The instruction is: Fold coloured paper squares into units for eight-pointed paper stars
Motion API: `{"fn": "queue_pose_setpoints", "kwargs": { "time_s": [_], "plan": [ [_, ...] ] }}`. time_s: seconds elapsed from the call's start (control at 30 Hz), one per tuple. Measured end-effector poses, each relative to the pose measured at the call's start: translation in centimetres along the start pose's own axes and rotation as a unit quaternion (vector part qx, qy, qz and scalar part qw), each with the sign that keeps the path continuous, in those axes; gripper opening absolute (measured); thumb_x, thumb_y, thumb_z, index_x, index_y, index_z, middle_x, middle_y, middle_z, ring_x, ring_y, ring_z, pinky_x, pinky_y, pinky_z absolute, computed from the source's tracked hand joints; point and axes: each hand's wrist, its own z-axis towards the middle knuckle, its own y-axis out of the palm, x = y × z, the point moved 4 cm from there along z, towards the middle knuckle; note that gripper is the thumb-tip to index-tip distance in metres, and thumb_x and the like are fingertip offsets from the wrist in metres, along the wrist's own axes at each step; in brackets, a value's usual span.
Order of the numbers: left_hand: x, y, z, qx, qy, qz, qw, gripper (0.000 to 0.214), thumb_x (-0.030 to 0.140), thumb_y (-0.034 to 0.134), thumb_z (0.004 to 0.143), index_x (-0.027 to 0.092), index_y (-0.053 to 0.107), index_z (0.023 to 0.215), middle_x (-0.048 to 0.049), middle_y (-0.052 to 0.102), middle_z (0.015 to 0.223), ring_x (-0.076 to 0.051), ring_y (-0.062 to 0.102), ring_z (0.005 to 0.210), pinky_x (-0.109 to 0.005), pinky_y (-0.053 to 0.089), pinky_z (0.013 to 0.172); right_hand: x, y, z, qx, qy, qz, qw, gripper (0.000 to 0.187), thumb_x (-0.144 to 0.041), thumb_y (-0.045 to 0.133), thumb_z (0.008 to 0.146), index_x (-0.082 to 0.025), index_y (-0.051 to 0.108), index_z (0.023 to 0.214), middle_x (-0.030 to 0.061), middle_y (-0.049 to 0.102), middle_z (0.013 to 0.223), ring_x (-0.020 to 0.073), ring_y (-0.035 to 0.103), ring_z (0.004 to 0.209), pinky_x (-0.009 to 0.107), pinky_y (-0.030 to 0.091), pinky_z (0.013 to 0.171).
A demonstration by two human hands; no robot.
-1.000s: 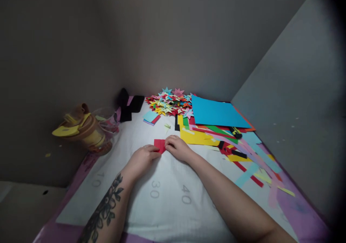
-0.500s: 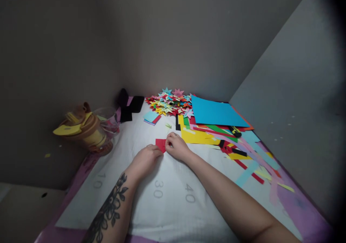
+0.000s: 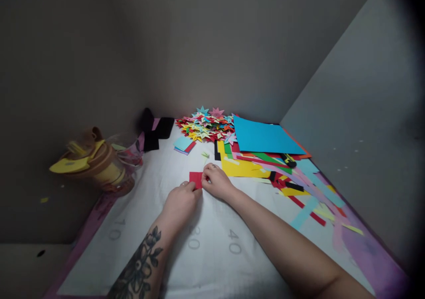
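Observation:
A small red sheet of paper (image 3: 195,178) lies on the white numbered surface (image 3: 156,263) between my hands. My left hand (image 3: 182,201) is at its lower left edge, fingers closed and pressed onto the paper. My right hand (image 3: 215,181) pinches the right side of the same paper, with the fingers curled and the thumb tucked under. The fingertips cover parts of the sheet. Just behind it lies a small pale green folded paper piece (image 3: 205,154). A short stack of small paper squares (image 3: 184,145), light blue on top, sits farther back.
Folded paper stars (image 3: 204,128) are heaped at the back. To the right are a large blue sheet (image 3: 268,137), yellow paper (image 3: 239,168), a cutter (image 3: 288,160) and scattered paper strips (image 3: 308,210). A brown-lidded cup (image 3: 109,170) stands left, with black pieces (image 3: 151,141) beyond.
My left hand has shifted slightly, and more of the red paper's left edge shows. My right hand keeps its pinch. The camera view has moved a little.

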Motion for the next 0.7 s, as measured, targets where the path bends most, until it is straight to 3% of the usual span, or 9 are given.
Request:
{"fn": "queue_pose_setpoints", "kwargs": {
  "time_s": [0.17,0.3,0.47,0.6,0.7],
  "plan": [
    [0.8,0.0,0.1,-0.011,-0.016,0.042,0.999,0.025,0.012,0.046,0.083,0.017,0.063,0.101,-0.0107,0.061,0.092,-0.025,0.056,0.087,-0.032,0.045,0.064,-0.2,-0.4,-0.2,-0.006,-0.007,0.016,1.000,0.007,-0.016,0.059,0.075,-0.019,0.055,0.072,0.0033,0.054,0.086,0.0186,0.049,0.084,0.031,0.040,0.074],
    [0.7,0.1,0.1,-0.014,-0.017,0.031,0.999,0.025,0.013,0.046,0.084,0.019,0.063,0.101,-0.0101,0.061,0.092,-0.024,0.055,0.087,-0.031,0.045,0.065,-0.3,-1.1,-0.6,0.008,-0.008,-0.007,1.000,0.022,-0.027,0.068,0.074,-0.021,0.054,0.089,0.0047,0.054,0.093,0.0227,0.046,0.090,0.035,0.039,0.078],
    [0.6,0.3,-0.1,-0.008,-0.011,0.030,0.999,0.023,0.012,0.047,0.082,0.020,0.064,0.093,-0.0100,0.060,0.090,-0.024,0.054,0.086,-0.032,0.045,0.066,0.3,-2.0,-1.1,0.075,0.026,-0.054,0.995,0.015,-0.014,0.057,0.079,-0.022,0.055,0.092,0.0079,0.056,0.101,0.0262,0.045,0.098,0.041,0.037,0.083],
    [1.1,0.6,-0.1,0.003,-0.037,0.048,0.998,0.031,0.010,0.043,0.083,0.019,0.061,0.107,-0.0117,0.060,0.094,-0.025,0.054,0.088,-0.033,0.045,0.067,0.1,-2.3,-1.6,0.118,-0.044,0.018,0.992,0.023,-0.003,0.048,0.078,-0.020,0.060,0.089,0.0074,0.060,0.093,0.0229,0.050,0.094,0.038,0.041,0.082],
    [1.2,0.6,0.2,0.010,-0.056,0.052,0.997,0.036,0.010,0.043,0.084,0.016,0.057,0.117,-0.0131,0.060,0.099,-0.026,0.054,0.091,-0.033,0.045,0.068,-0.4,-1.7,-1.8,0.079,-0.112,0.060,0.989,0.029,-0.002,0.046,0.077,-0.019,0.063,0.091,0.0076,0.063,0.092,0.0211,0.053,0.092,0.036,0.046,0.082]
  ]
}}
